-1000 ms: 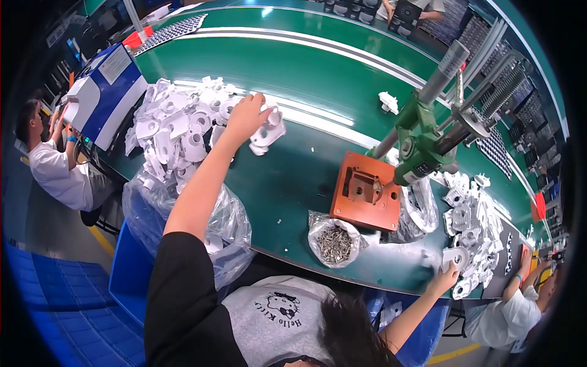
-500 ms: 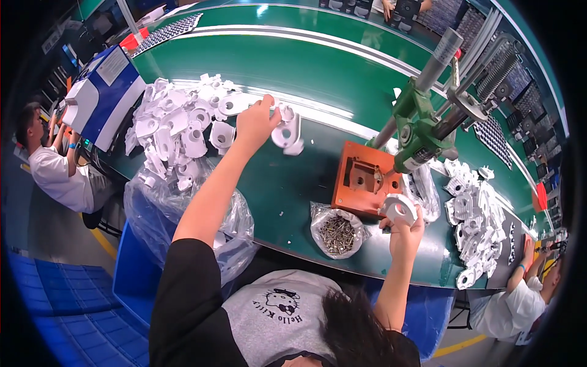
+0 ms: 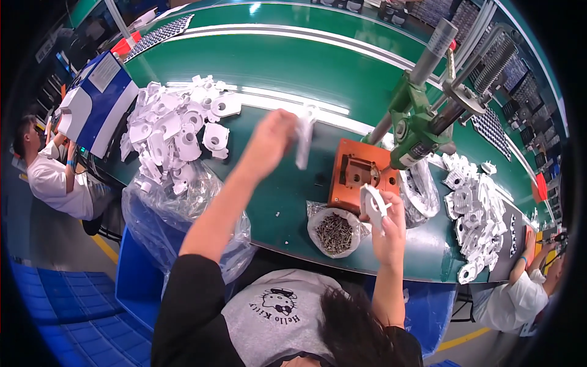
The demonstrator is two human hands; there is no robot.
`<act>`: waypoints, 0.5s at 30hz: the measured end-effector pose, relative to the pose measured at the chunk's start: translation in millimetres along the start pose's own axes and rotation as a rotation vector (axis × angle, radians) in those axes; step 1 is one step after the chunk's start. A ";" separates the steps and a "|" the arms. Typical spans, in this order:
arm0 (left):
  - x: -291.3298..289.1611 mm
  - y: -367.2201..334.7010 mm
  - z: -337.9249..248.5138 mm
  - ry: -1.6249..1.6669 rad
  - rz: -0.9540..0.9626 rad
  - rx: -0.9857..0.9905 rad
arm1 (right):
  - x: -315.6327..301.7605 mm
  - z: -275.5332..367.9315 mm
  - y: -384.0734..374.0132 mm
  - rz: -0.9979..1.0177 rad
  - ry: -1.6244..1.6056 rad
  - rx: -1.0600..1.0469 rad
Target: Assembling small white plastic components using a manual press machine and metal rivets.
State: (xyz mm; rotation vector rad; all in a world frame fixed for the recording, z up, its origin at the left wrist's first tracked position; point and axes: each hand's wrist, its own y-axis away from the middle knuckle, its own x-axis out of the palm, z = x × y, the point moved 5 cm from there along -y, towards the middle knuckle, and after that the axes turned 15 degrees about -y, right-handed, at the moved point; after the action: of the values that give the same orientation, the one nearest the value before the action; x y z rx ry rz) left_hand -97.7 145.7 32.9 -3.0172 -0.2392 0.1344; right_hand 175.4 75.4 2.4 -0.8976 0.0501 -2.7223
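My left hand (image 3: 273, 139), a little blurred by motion, is closed on the edge of a white plastic part (image 3: 304, 136) held up over the green table. In my right hand (image 3: 389, 229) a second white plastic part (image 3: 373, 207), with a round opening, is gripped and turned partly edge-on. That hand is just in front of the orange fixture block (image 3: 346, 194), which sits beneath a green hand press (image 3: 413, 131). Beside it, to the left, lies a clear bag of screws (image 3: 335, 233).
A large pile of white parts (image 3: 165, 125) lies at the left, by a blue-and-white machine (image 3: 101, 101). More white parts (image 3: 474, 217) are heaped at the right. Blue bins with plastic liners (image 3: 137, 269) stand below the table edge. Co-workers sit at both sides.
My left hand has moved right with its white part, away from the left pile. My right hand has shifted slightly left, and its part has turned from face-up to nearly edge-on.
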 end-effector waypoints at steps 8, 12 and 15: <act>90.2 100.9 0.3 0.324 0.193 0.116 | 42.2 -13.6 -1.7 0.141 0.493 -0.275; 92.3 104.7 5.0 0.363 0.185 0.083 | 34.7 -7.5 1.1 0.194 0.566 -0.204; 90.2 104.4 13.5 0.373 0.255 -0.015 | 33.6 -11.2 0.0 0.211 0.446 -0.152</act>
State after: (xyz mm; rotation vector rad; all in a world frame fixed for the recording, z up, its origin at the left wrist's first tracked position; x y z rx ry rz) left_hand 5.6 59.3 0.0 -2.9963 0.1788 -0.4073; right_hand 142.9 65.8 12.8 -0.2818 0.4191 -2.6849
